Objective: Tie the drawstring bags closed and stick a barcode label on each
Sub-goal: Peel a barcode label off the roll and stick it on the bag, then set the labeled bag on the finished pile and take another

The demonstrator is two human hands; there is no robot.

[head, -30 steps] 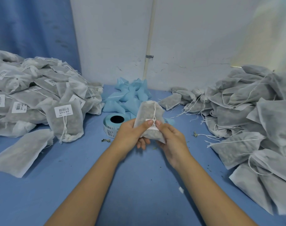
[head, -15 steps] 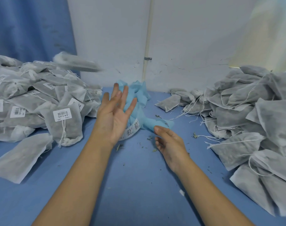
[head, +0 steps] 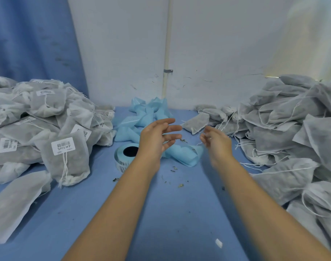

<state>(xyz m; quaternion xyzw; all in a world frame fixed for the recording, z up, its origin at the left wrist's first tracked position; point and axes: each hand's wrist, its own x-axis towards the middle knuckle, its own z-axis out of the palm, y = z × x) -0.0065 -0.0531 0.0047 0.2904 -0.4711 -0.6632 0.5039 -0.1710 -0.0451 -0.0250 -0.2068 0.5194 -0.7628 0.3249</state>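
Note:
A heap of tied grey drawstring bags with white barcode labels lies at the left. A heap of unlabelled grey bags with loose white strings fills the right side. A roll of barcode labels stands on the blue table, partly behind my left wrist. My left hand hovers above the table's middle with fingers spread, holding nothing. My right hand is blurred, raised beside it with fingers loosely curled and nothing in them. One single bag lies just beyond both hands.
Crumpled light blue label backing strips are piled against the white wall and trail under my hands. Small dried crumbs are scattered on the table. A flat bag lies at the front left. A blue curtain hangs at the back left.
The labelled bag I held a second ago was tossed onto the left heap. Both hands, now holding nothing, have since swung rightward toward the unlabelled heap.

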